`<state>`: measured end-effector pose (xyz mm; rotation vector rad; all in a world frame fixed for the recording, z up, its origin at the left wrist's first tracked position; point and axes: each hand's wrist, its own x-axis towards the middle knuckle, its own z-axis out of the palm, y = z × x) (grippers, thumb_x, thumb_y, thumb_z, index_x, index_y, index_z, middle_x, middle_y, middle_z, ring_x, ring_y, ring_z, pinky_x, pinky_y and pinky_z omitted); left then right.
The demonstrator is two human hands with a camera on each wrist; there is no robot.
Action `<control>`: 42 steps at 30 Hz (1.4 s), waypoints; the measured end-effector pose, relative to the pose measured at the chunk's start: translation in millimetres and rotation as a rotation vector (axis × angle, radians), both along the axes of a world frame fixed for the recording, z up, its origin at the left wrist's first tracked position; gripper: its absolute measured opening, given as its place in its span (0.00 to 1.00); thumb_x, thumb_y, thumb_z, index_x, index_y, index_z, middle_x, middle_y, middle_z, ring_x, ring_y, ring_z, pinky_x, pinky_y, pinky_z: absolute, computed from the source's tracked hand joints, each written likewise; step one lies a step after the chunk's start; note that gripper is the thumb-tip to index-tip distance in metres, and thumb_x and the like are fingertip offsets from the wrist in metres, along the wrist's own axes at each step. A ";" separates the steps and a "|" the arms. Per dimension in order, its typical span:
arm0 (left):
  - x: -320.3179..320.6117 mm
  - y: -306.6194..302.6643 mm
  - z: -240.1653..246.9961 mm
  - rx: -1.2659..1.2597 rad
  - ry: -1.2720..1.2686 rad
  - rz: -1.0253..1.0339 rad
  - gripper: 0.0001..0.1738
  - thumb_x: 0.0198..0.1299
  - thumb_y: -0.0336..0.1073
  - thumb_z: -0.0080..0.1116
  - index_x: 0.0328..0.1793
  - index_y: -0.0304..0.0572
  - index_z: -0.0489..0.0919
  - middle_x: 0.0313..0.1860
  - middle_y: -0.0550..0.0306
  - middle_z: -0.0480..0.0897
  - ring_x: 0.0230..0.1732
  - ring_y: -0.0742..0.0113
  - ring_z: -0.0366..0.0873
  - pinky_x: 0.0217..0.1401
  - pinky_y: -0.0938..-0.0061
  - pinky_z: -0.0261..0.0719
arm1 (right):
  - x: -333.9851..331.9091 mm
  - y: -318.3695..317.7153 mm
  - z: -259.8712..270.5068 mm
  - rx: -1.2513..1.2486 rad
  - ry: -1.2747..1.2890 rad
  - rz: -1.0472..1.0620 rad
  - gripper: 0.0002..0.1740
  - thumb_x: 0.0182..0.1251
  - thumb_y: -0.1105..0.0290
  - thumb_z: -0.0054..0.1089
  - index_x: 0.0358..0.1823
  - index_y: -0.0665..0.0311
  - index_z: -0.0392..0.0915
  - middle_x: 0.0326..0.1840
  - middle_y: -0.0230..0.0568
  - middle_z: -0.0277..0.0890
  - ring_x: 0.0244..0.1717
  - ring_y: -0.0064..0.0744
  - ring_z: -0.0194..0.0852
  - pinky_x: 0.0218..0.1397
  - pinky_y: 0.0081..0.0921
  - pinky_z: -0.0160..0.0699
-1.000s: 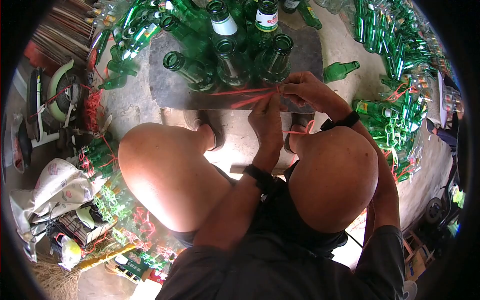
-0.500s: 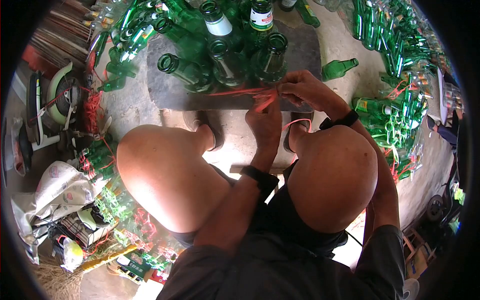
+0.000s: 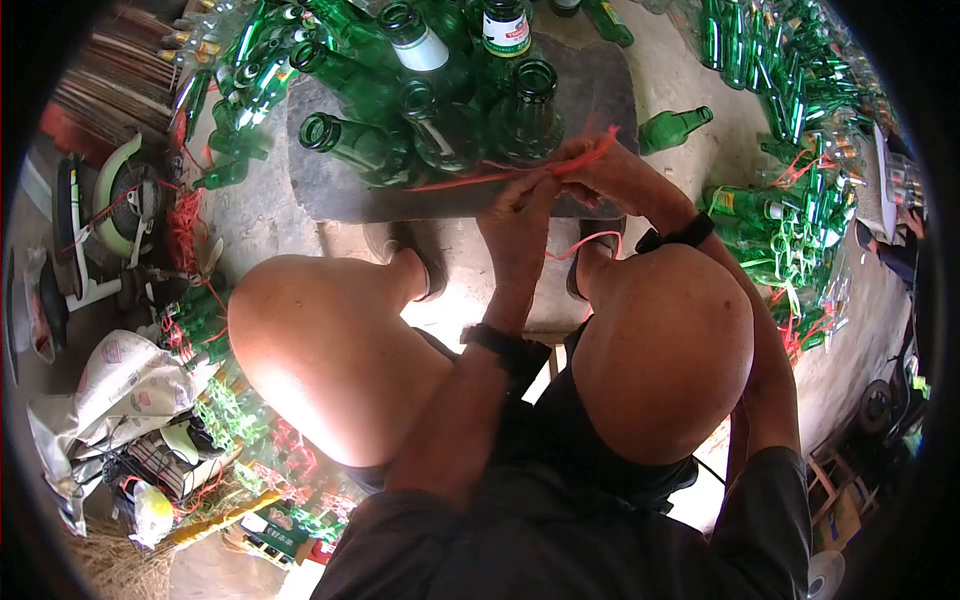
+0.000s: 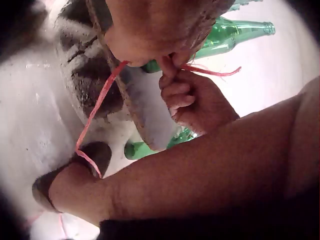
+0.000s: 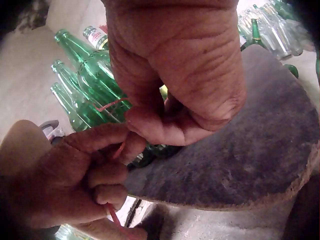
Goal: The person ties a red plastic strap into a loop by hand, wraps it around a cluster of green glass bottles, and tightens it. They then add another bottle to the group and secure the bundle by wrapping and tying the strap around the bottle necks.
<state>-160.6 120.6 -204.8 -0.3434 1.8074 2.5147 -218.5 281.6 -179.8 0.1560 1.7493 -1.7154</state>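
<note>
- Green bottles (image 3: 440, 130) stand bunched on the stone slab (image 3: 330, 190), just beyond the knees. There are three open mouths in the front row and at least three more behind. Past that I cannot separate the bunch from the heaps (image 3: 790, 90) on the floor, which are too many to count. One lone bottle (image 3: 675, 128) lies on its side just right of the slab
- The main danger is to the bunch itself. Its leftmost front bottle leans outward and the front row sits near the slab's near edge. If the loop goes slack, the glass may spread, tip over the edge and break
- There are two hands, meeting at the right front corner of the bunch. The right hand (image 3: 605, 170) pinches the string between thumb and fingers. The left hand (image 3: 520, 225) is curled round it just below, touching the right. If either pinch slips, the tension is likely lost
- There is one red string (image 3: 480, 178), as far as I can tell. It runs round the bottle bodies, with a short free end poking up past the right hand. A long tail drops to the shoe (image 4: 95, 152), where a shifted foot could snag it and jerk the knot. Pulled too hard, so thin a strand might also snap
</note>
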 end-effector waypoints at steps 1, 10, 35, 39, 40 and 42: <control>0.2 -0.5 5.9 0.000 -0.001 -0.001 0.09 0.66 0.26 0.66 0.51 0.31 0.89 0.40 0.61 0.88 0.40 0.79 0.81 0.45 0.80 0.80 | -0.8 1.9 -4.1 -0.049 0.015 0.010 0.07 0.67 0.72 0.64 0.34 0.69 0.84 0.21 0.30 0.75 0.19 0.19 0.69 0.21 0.20 0.63; -1.4 -3.9 19.1 0.186 -0.308 0.006 0.10 0.65 0.28 0.69 0.50 0.30 0.87 0.40 0.54 0.89 0.34 0.76 0.81 0.39 0.81 0.79 | -0.1 3.3 -3.9 -0.029 0.053 0.072 0.11 0.74 0.66 0.64 0.38 0.67 0.85 0.26 0.29 0.77 0.21 0.16 0.69 0.22 0.18 0.65; -11.3 -1.5 22.7 0.128 -0.466 0.013 0.16 0.57 0.34 0.73 0.49 0.35 0.87 0.35 0.57 0.88 0.31 0.75 0.81 0.28 0.81 0.65 | 0.5 -0.2 10.1 0.102 0.114 0.098 0.12 0.72 0.67 0.62 0.42 0.71 0.84 0.29 0.36 0.84 0.23 0.19 0.75 0.25 0.20 0.72; -15.7 -0.8 20.7 0.104 -0.493 0.002 0.12 0.60 0.31 0.70 0.48 0.33 0.86 0.41 0.56 0.88 0.38 0.71 0.84 0.37 0.77 0.75 | 0.5 -0.4 10.0 0.118 0.082 0.080 0.12 0.72 0.68 0.60 0.44 0.72 0.84 0.33 0.39 0.86 0.24 0.18 0.76 0.25 0.21 0.73; -15.2 0.2 20.1 0.103 -0.494 0.003 0.12 0.60 0.31 0.70 0.48 0.33 0.86 0.41 0.56 0.88 0.38 0.71 0.84 0.37 0.77 0.75 | 1.5 -1.7 16.3 0.124 0.097 0.069 0.13 0.71 0.69 0.59 0.44 0.73 0.84 0.33 0.39 0.86 0.24 0.18 0.76 0.25 0.21 0.74; -14.3 3.9 20.4 0.159 -0.381 0.026 0.10 0.62 0.29 0.67 0.47 0.31 0.85 0.42 0.56 0.88 0.39 0.69 0.84 0.43 0.74 0.80 | 1.6 -4.3 23.7 0.129 0.113 0.059 0.13 0.71 0.70 0.58 0.44 0.73 0.84 0.34 0.40 0.87 0.24 0.18 0.76 0.25 0.21 0.75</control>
